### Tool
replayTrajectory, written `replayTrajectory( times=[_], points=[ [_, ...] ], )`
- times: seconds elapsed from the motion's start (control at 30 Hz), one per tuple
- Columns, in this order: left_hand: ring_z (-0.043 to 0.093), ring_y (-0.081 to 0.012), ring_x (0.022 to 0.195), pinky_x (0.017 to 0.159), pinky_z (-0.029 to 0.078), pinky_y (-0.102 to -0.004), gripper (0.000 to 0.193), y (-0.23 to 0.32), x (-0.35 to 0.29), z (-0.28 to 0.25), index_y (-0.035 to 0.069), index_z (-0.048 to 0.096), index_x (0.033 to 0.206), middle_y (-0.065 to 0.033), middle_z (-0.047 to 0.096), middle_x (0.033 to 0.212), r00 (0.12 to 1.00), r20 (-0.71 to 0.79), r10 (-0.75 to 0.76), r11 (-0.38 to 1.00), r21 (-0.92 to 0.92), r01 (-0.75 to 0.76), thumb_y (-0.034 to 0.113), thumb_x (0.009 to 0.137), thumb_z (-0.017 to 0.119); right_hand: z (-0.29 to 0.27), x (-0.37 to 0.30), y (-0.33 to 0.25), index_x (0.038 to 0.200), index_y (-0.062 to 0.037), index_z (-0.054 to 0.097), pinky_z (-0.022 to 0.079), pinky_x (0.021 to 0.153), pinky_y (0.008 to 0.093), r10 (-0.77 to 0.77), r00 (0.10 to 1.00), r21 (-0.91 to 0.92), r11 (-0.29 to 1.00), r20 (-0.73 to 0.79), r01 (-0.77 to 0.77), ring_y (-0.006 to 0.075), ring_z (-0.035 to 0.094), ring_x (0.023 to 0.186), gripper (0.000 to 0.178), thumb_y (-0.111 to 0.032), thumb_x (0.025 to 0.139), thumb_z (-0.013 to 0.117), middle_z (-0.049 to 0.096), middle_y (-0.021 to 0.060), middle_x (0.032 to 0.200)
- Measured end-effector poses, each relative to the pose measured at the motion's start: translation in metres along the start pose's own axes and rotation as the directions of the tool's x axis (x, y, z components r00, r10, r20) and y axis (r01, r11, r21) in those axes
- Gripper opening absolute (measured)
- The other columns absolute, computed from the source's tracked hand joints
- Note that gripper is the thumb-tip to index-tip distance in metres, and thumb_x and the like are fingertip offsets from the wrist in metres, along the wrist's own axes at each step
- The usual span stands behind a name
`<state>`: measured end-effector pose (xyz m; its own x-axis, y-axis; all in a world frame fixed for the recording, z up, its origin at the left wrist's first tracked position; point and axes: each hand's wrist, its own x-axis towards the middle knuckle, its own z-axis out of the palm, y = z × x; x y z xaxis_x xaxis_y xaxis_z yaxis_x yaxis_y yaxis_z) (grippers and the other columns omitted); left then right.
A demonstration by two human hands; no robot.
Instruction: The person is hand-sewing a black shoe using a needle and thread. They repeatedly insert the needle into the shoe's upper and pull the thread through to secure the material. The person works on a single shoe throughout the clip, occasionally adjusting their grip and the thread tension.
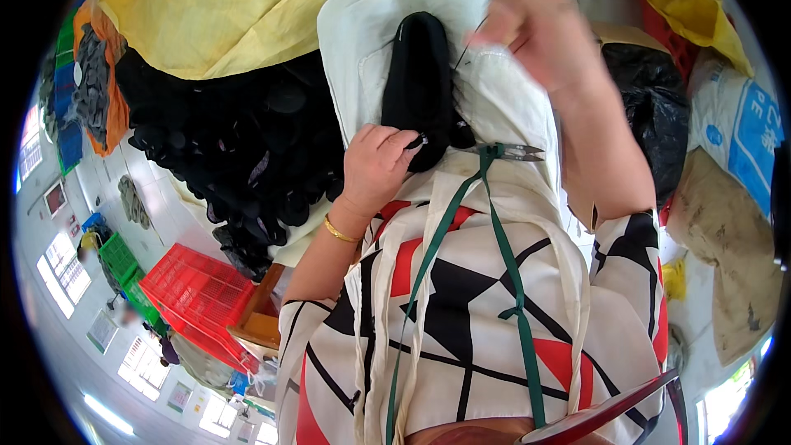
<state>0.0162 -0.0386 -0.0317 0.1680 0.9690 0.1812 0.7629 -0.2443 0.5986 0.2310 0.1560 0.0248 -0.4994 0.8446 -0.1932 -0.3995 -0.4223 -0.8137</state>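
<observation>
Black slip-on shoe, matte and slender, lies on creased white cloth; left hand clamps its near end; blurred right hand, grip impossible to tell.

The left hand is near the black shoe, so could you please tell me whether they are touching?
Touching: the head view shows the fingers of the left hand pressed against the near part of the black shoe, with no gap visible.

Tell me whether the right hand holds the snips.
No, the snips are on a green ribbon, apart from the right hand.
</observation>
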Motion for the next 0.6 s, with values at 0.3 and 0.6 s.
replayTrajectory(
  times=[0.3,0.6],
  points=[
    [0.059,-0.0269,0.076,0.067,0.05,-0.0362,0.017,-0.007,0.006,-0.012,0.007,0.07,0.091,-0.0061,0.063,0.082,0.994,0.107,-0.006,0.996,-0.09,0.016,0.009,0.076,0.077,-0.057,0.001,-0.035,0.109,-0.003,0.058,0.051,0.081,0.0301,-0.644,0.733,-0.242,0.764,-0.218,0.599,0.0128,0.058,0.08,0.01,-0.008,0.101,0.054,0.058,0.0056,0.084],
    [0.06,-0.0278,0.075,0.067,0.048,-0.0353,0.018,-0.008,0.014,-0.015,0.006,0.07,0.093,-0.0077,0.065,0.083,0.99,0.141,0.015,0.995,-0.104,0.0,0.006,0.076,0.075,-0.001,-0.044,0.088,0.09,-0.0048,0.062,0.051,0.075,0.0369,-0.035,0.702,-0.699,0.067,0.711,0.712,0.0272,0.058,0.082,0.016,-0.009,0.075,0.064,0.055,0.008,0.085]
  ],
)
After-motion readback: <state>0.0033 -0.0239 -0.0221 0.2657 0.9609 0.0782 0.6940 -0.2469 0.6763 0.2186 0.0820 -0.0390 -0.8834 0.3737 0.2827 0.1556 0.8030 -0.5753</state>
